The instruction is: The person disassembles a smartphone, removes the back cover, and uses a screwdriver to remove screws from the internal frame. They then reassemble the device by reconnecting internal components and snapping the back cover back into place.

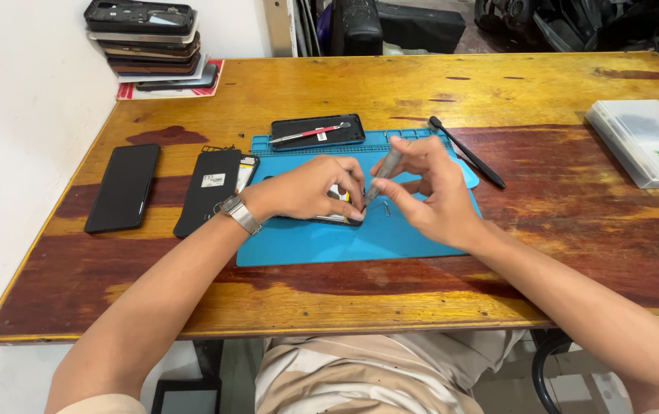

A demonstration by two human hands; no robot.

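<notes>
Clearly the opened phone (337,207) is the piece being worked on: it lies flat near the middle of the blue mat (306,245), almost wholly covered by the two hands. The left hand (310,188), with a metal watch (239,213) on its wrist, rests over the phone with fingers curled down onto it, pinning it to the mat. The right hand (429,188) pinches a slim grey screwdriver (385,172) between thumb and fingertips, its tip angled down toward the phone's near edge. By my judgement the phone is light, thin and stiff but fragile inside, so it is best held by its outer edges, as the left hand seems to do; the screwdriver is light and apt to slip, so a close pinch low on the shaft suits it. A small bent bit of metal lies on the mat just beside the tip, too small to identify. Beyond the mat's far edge sits a dark tray (318,131) with a red-handled tool on it; off the mat's far right corner lies a black prying stick (467,153). Left of the mat lie a black back cover (207,192) and another dark phone (124,186). What the screwdriver tip touches is hidden by the fingers, and the phone's inner parts cannot be made out.
</notes>
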